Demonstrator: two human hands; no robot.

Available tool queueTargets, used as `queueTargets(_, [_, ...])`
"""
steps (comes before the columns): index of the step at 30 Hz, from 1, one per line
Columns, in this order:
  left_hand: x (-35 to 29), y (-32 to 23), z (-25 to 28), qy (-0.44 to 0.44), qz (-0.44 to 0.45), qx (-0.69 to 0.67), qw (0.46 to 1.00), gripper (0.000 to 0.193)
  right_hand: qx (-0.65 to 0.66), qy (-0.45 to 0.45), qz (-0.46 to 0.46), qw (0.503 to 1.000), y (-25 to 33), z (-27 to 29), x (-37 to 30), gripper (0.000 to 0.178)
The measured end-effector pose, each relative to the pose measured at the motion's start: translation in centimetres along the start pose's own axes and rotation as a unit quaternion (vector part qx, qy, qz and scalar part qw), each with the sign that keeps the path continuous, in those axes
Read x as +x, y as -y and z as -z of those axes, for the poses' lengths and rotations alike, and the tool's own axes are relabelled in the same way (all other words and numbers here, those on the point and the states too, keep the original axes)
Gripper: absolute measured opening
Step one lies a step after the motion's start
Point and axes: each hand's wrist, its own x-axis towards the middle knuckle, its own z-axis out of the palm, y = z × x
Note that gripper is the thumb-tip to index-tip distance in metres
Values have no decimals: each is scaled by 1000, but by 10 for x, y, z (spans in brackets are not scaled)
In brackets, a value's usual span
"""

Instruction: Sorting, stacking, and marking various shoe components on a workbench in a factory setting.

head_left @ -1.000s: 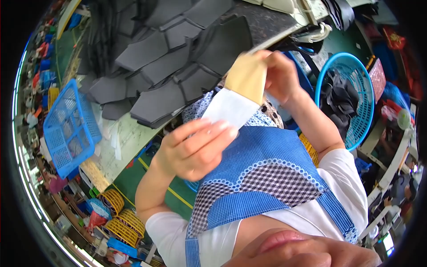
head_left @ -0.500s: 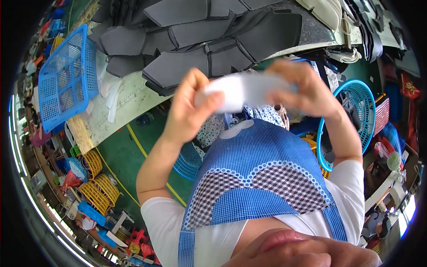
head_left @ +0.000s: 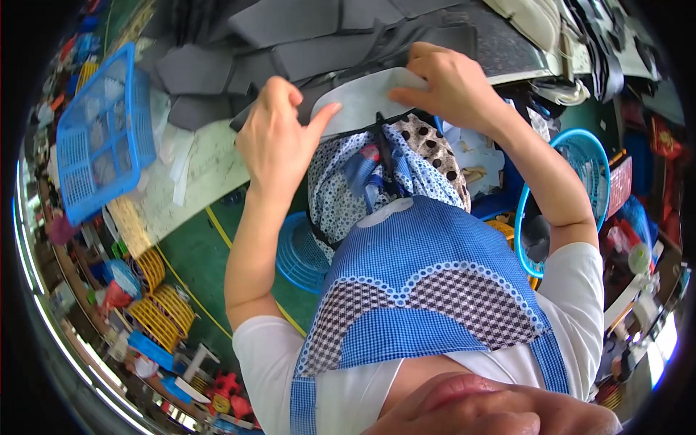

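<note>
A pale grey-white curved flat piece point(head_left: 362, 101) lies over the near edge of the dark grey padded sheets point(head_left: 268, 90) on the table. My left hand point(head_left: 275, 138) is at its left end, thumb stretched onto the piece and the other fingers bent, apart from the thumb. At the other end, my right hand point(head_left: 457, 87) has its thumb on the piece's face and its bent fingers at the far edge. What the right fingertips touch underneath is hidden.
A blue plastic basket point(head_left: 134, 163) stands tilted at the table's left end. To my right is a turquoise round basket point(head_left: 523, 228) with dark things inside. Patterned cloth point(head_left: 337, 170) hangs at the table's front, above another blue basket point(head_left: 293, 254). Yellow baskets point(head_left: 163, 315) stand farther left.
Both hands have moved away from me, up to the table edge, and spread farther apart. The pale piece, blurred and held up in the air before, now lies against the dark sheets.
</note>
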Motion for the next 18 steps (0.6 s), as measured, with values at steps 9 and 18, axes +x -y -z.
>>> queueTargets(9, [-15, -22, -70, -51, -357, 169, 917, 87, 68, -317, -124, 938, -48, -23, -79, 32])
queueTargets(18, [-21, -25, -34, -19, -338, -37, 940, 80, -110, -315, -762, 555, -221, -85, -498, 113])
